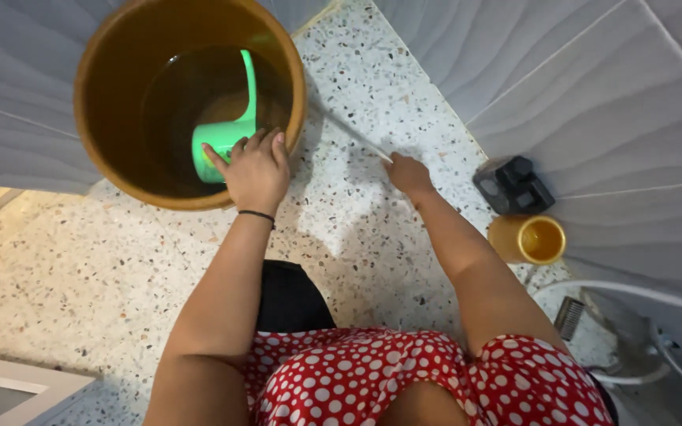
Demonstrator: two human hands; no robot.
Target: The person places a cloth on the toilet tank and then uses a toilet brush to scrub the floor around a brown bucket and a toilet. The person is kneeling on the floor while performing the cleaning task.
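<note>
Two hands busy: left hand (256,170) gripping green mug (222,142) down in brown bucket (100,142) at water level, right hand (406,173) closed on thin stick (353,136); scooping step, lifting it out level probably needed.

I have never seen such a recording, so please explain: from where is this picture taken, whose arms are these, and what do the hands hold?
There is one picture, from a camera worn on a person's head, looking down at their own arms. The left hand grips a green scoop inside a brown bucket of water. The right hand holds the end of a thin white stick over the speckled floor. By the wall stand a small yellow cup and a black block.
</note>
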